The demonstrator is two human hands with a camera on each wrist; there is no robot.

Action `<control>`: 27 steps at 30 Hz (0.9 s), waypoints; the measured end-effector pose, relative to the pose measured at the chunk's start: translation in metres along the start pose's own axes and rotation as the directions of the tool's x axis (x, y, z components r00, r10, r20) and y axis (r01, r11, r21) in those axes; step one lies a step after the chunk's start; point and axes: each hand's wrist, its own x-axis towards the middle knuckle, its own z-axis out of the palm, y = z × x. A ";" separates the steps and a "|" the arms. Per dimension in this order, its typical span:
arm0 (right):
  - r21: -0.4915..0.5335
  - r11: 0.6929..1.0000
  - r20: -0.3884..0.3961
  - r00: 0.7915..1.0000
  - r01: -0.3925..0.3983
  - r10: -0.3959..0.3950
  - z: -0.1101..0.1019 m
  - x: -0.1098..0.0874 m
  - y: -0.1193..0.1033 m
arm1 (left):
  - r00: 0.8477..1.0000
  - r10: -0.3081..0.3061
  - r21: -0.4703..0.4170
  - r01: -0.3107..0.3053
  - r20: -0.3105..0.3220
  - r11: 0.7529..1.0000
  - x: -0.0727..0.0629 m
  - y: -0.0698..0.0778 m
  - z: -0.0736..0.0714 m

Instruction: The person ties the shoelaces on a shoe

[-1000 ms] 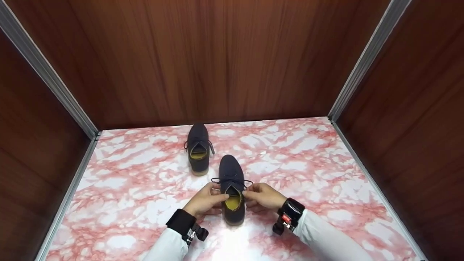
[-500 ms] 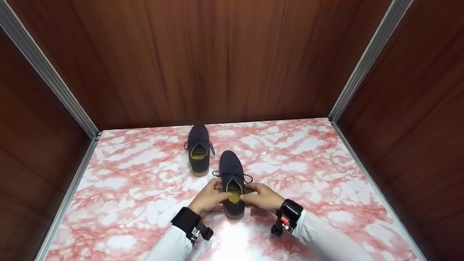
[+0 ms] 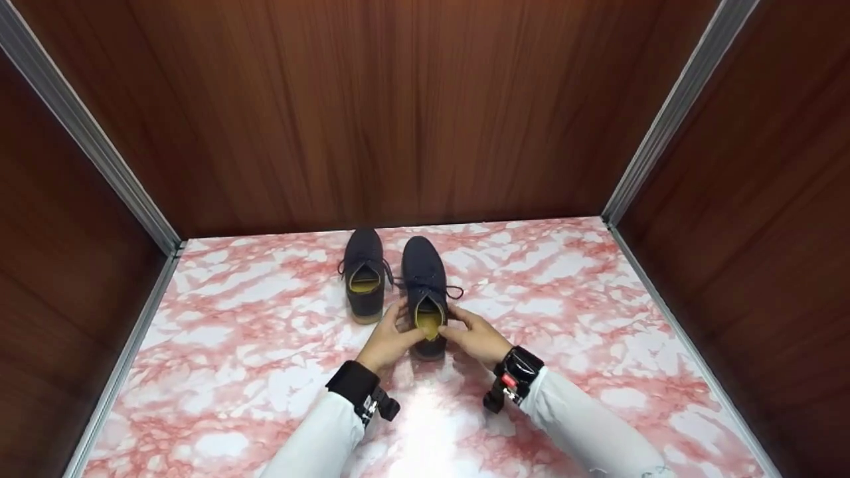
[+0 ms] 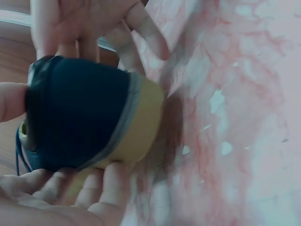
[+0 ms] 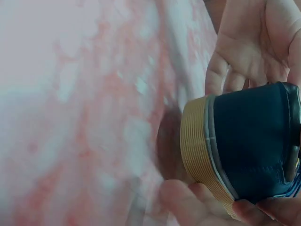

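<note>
A dark lace-up shoe (image 3: 424,262) with a yellow insole points toward the back wall, its bow spread to both sides. My left hand (image 3: 392,340) grips its left side near the heel, the thumb over the collar. On the opposite side my right hand (image 3: 477,337) holds it the same way. The wrist views show the dark blue heel (image 4: 89,108) and the ribbed tan sole (image 5: 200,141) between both hands, a shadow beneath; whether the sole touches the surface is hard to tell. The matching shoe (image 3: 364,272) stands just left, toe also toward the back.
A pink-and-white marbled surface (image 3: 265,378) lies under everything. Dark wood panels (image 3: 412,119) enclose it at the back and on both sides, with grey metal rails (image 3: 664,146) at the corners.
Both hands have moved forward with the held shoe, bringing it from nearer me to beside the other shoe. Their hold has shifted back toward the heel. The left shoe has stayed put.
</note>
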 end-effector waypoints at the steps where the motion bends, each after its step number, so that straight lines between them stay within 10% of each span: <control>1: 0.023 1.000 -0.006 1.000 -0.014 0.014 0.000 0.003 -0.001 | 1.000 0.002 0.004 -0.002 -0.012 1.000 0.003 0.000 0.000; 7: 0.124 0.991 -0.031 0.998 -0.046 0.050 0.000 0.024 -0.009 | 0.997 -0.014 -0.022 0.013 -0.070 1.000 0.023 0.001 0.005; 27: -0.096 0.995 -0.130 0.991 0.009 -0.021 0.006 0.077 -0.005 | 0.988 0.032 -0.115 -0.050 -0.151 0.992 0.072 -0.017 0.012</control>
